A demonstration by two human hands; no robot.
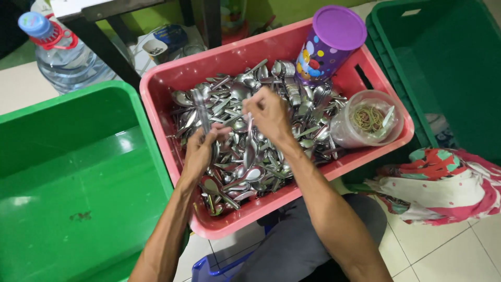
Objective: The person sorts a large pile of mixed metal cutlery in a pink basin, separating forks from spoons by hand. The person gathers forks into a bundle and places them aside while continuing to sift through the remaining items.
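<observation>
Bundle of metal spoons (201,109) gripped upright in closed left hand (201,151), above heap of cutlery (250,156) filling pink crate (167,130). Right hand (269,112) just beside, fingers curled, pinching single spoon (251,146) from heap. Green bin (73,188) left, purple canister (326,44) and clear tub of rubber bands (368,120) right.

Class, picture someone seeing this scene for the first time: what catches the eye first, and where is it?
First the red crate in the middle, heaped with metal spoons. Over the heap, the left hand grips a bunch of spoons and the right hand reaches in. A purple tin stands in the far corner; a green crate sits left.
</observation>
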